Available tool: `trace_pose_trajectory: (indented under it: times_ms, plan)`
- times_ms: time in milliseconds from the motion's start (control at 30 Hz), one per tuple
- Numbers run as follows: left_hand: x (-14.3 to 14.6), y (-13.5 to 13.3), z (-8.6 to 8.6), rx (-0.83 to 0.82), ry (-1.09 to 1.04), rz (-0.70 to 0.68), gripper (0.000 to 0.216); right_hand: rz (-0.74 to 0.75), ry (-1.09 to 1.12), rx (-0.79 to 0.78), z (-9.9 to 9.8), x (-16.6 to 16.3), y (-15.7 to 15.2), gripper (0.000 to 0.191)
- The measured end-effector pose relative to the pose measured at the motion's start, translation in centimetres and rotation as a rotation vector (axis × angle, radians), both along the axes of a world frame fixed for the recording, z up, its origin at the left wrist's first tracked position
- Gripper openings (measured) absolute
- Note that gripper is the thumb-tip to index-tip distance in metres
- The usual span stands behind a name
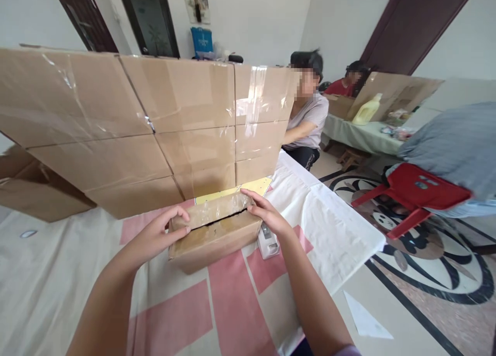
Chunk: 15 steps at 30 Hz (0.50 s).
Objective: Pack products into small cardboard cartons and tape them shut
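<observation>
A small brown cardboard box (217,237), wrapped in clear tape, sits on the pink-and-white cloth of the table (232,304) in front of me. My left hand (160,232) grips the box's left end, with the thumb hooked over its top edge. My right hand (263,211) rests on the right end of the lid, fingers curled over the top. The lid stands slightly ajar, with a dark gap along its front. Right beside the box, under my right wrist, lies a small white device (268,241).
A tall taped cardboard screen (147,123) stands just behind the box. A loose brown carton (34,190) lies at the left. Beyond the screen a seated person (308,113) and another person (349,82) sit at tables. A red plastic stool (414,193) stands on the patterned floor at the right.
</observation>
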<state>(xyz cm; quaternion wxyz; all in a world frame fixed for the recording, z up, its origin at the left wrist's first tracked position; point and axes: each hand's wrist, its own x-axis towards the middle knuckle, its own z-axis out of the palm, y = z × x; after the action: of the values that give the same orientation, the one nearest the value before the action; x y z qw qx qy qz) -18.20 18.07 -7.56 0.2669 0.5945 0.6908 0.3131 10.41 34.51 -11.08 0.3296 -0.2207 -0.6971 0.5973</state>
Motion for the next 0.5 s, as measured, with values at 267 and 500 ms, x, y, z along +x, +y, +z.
trace_pose_trajectory:
  times_ms: [267,500]
  plan:
    - [1.9,-0.2,0.8,0.192,0.379,0.067,0.036,-0.127,0.091,0.018,-1.1,-0.2,-1.1,0.065]
    - [11.3,-0.2,0.1,0.164,0.687,0.029,0.047,-0.243,0.103,0.106,-1.4,-0.4,-0.9,0.065]
